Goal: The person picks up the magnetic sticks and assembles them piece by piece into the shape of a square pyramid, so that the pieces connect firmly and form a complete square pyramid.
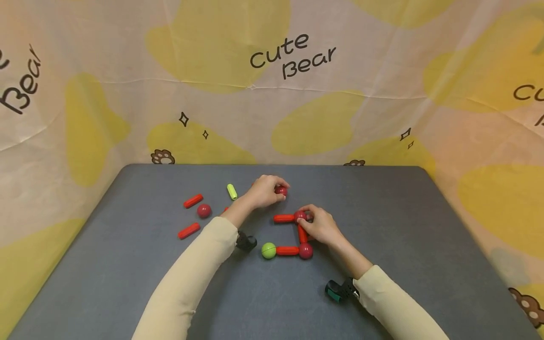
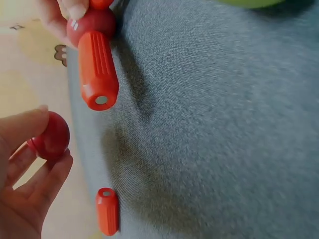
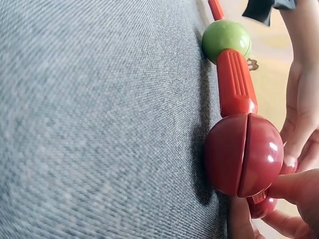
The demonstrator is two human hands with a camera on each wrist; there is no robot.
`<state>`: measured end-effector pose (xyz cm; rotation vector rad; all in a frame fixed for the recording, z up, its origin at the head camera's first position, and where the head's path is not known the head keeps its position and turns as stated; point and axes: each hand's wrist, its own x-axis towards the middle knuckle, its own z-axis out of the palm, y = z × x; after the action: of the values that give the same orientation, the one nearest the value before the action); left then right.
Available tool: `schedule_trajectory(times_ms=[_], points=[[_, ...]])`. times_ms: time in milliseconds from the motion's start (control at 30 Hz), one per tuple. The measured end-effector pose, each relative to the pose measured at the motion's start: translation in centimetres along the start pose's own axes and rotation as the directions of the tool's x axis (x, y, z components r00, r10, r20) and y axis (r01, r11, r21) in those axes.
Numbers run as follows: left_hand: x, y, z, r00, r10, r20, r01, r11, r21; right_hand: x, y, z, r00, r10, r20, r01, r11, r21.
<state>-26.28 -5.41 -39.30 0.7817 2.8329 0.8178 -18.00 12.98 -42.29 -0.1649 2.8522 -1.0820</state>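
Note:
Fingers and thumb of my left hand (image 1: 262, 191) pinch a dark red ball (image 2: 54, 137) beyond a joined shape of rods and balls. My right hand (image 1: 323, 225) grips that shape at its far corner, around another dark red ball (image 1: 300, 216). From this corner a red rod (image 1: 283, 218) points left with a free end, showing a silvery disc in the left wrist view. A second red rod (image 1: 302, 233) runs toward the near corner ball (image 1: 305, 250). There a third red rod (image 1: 287, 250) leads left to a green ball (image 1: 268, 250).
Left of the left arm lie two loose red rods, one farther (image 1: 193, 200) and one nearer, with a dark red ball (image 1: 204, 210) between them. A yellow-green rod (image 1: 232, 191) lies behind the left wrist. Printed cloth (image 1: 272, 108) hangs around the grey table (image 1: 382, 212).

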Motion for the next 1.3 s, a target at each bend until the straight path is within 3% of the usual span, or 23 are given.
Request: schedule_trajectory(times_ms=[667, 900, 1300], points=[[-5.5, -0.4, -1.1, 0.997, 0.033, -0.074, -0.036, 0.999, -0.040, -0.2, 0.1, 0.1, 1.000, 0.008, 0.001, -0.008, 1.000, -0.020], [-6.7, -0.7, -0.4, 0.998, 0.016, -0.056, -0.020, 0.998, -0.063, -0.2, 0.0, 0.0, 1.000, 0.005, -0.007, -0.005, 1.000, -0.022], [-8.0, -1.8, 1.4, 0.996, 0.013, -0.090, -0.020, 0.997, -0.080, -0.1, 0.1, 0.2, 1.000, -0.004, -0.011, 0.004, 1.000, -0.027]])
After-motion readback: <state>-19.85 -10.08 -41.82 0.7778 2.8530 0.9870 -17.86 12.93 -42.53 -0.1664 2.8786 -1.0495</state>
